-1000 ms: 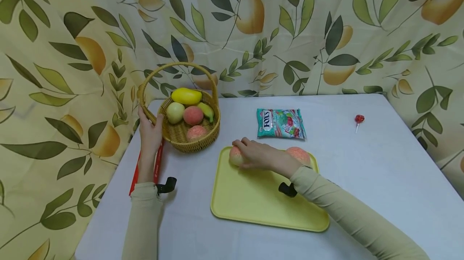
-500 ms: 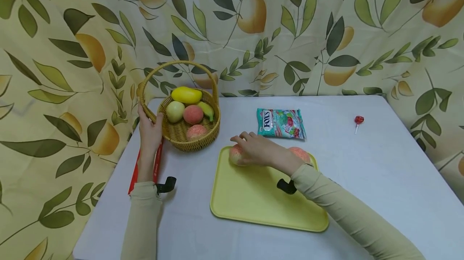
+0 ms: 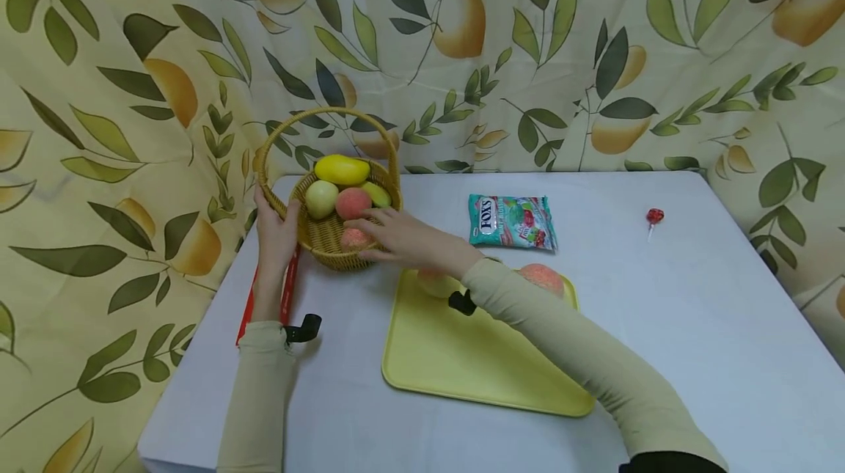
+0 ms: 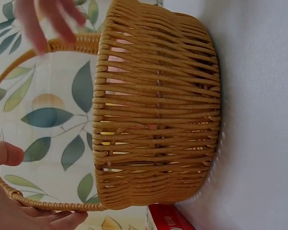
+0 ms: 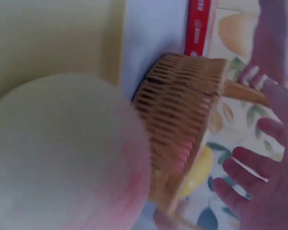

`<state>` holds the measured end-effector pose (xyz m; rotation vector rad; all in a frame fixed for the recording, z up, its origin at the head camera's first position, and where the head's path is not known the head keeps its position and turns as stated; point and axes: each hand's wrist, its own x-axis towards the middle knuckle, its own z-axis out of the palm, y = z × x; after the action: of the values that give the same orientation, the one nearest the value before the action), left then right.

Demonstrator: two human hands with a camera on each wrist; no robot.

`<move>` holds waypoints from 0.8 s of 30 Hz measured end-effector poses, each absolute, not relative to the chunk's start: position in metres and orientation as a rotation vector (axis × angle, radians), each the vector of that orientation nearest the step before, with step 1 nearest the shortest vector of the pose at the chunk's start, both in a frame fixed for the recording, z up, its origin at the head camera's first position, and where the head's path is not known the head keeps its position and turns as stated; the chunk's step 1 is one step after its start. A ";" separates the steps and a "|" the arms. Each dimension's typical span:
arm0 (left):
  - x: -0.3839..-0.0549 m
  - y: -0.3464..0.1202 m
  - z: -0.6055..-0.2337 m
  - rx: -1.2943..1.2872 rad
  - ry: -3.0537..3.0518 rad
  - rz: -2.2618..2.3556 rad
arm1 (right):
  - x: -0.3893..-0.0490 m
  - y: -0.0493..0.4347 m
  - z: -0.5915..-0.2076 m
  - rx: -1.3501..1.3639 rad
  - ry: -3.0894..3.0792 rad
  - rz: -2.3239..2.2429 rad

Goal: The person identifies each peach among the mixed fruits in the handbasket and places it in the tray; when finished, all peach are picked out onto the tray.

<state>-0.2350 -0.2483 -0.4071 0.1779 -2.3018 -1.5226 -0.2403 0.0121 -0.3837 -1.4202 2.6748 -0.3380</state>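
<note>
My left hand (image 3: 275, 231) grips the handle of a wicker basket (image 3: 337, 259) at the table's back left; in the left wrist view the thumb and fingers lie on either side of the handle (image 4: 53, 206). Inside sit a yellow mango-like fruit (image 3: 341, 170), a pale green round fruit (image 3: 321, 199), a red peach (image 3: 353, 203), a partly hidden banana (image 3: 378, 195) and a speckled peach (image 3: 355, 238). My right hand (image 3: 416, 240) reaches over the basket's right rim, fingers spread, holding nothing. Below its wrist, a pale peach (image 5: 67, 158) lies on the yellow tray (image 3: 455, 378).
Another pink peach (image 3: 543, 278) lies at the tray's back right, partly behind the right sleeve. A teal FOX'S candy bag (image 3: 513, 222) lies behind the tray. Further right is a red lollipop (image 3: 654, 217). A red item (image 3: 287, 293) lies beneath the left wrist.
My right hand has left the pale peach on the tray and moved left to the basket's rim, fingers spreading. The left hand stays at the handle.
</note>
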 end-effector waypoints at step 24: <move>-0.234 -0.250 -0.413 0.194 -2.296 -1.499 | -0.283 -0.058 -0.405 -1.184 2.624 -0.188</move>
<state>-0.2336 -0.2499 -0.4125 0.1942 -2.2964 -1.4990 -0.2826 -0.0576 -0.4052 -1.1839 2.6244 -0.1878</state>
